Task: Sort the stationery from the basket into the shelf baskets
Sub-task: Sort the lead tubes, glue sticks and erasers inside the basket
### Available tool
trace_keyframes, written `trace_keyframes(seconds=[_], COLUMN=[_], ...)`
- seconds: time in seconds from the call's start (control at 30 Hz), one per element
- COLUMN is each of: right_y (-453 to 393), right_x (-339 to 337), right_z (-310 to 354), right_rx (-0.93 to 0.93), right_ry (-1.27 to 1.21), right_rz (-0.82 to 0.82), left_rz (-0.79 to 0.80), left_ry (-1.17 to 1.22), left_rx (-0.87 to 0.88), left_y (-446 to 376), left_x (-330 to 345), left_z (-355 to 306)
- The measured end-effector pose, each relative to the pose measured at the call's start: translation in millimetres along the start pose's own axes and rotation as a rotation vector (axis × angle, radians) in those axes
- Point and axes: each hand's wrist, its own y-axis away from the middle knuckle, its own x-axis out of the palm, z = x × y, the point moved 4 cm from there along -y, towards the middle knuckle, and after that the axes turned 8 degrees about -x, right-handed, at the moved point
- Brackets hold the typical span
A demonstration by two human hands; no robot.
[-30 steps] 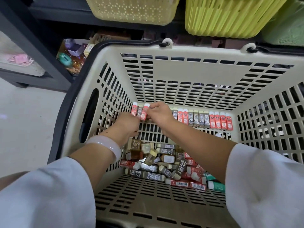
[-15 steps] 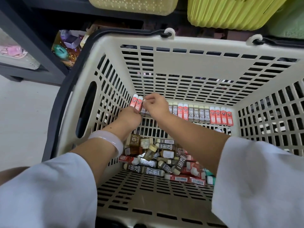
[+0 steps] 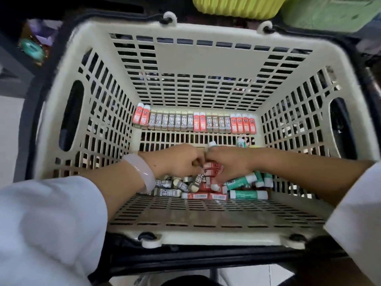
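A cream slotted basket [image 3: 103, 124] fills the view. A neat row of red and brown 2B erasers [image 3: 193, 120] stands along the foot of its far wall. A loose pile of erasers [image 3: 185, 188] lies in the middle of the floor, brown on the left, red in the centre, green ones [image 3: 248, 194] on the right. Both hands are down in this pile, knuckles almost touching. My left hand [image 3: 181, 159], with a pale bangle on the wrist, pinches a brown 2B eraser [image 3: 197, 180]. My right hand [image 3: 228, 162] curls its fingers round red erasers [image 3: 213, 169]; its fingertips are hidden.
The basket's black handles [image 3: 206, 259] lie folded along its rim. Above its far edge a yellow-green shelf basket [image 3: 237, 7] and a green one [image 3: 329, 13] sit on a dark shelf. Small coloured goods [image 3: 33, 48] sit on a lower shelf at far left.
Both hands left the far-left end of the eraser row, where two red erasers now stand, and dropped back to the loose pile. The camera moved in over the basket.
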Motion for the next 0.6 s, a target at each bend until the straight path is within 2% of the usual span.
trace_keyframes(seconds=[0.1,0.27,0.43,0.6], right_y=[-1.5,-4.4,-4.2,-6.0], right_x=[14.3,13.4,18.1,15.5], right_z=[-0.7,1.6,5.2,3.3], right_rx=[0.023,0.012,-0.025,-0.029], right_ry=[0.175,0.249,0.294,0.18], right_rz=[0.046,0.031,0.085,0.117], left_rz=[0.128,0.175,0.151,0.06], left_ry=[-0.12,-0.206,-0.101,-0.082], left_rx=[0.032,0.008,-0.059,-0.095], left_y=[1.2,-0.2,-1.7,-4.0], left_x=[15.5,9.2,-3.1,-9.3], left_z=[-2.3,4.8,16.0,19.9])
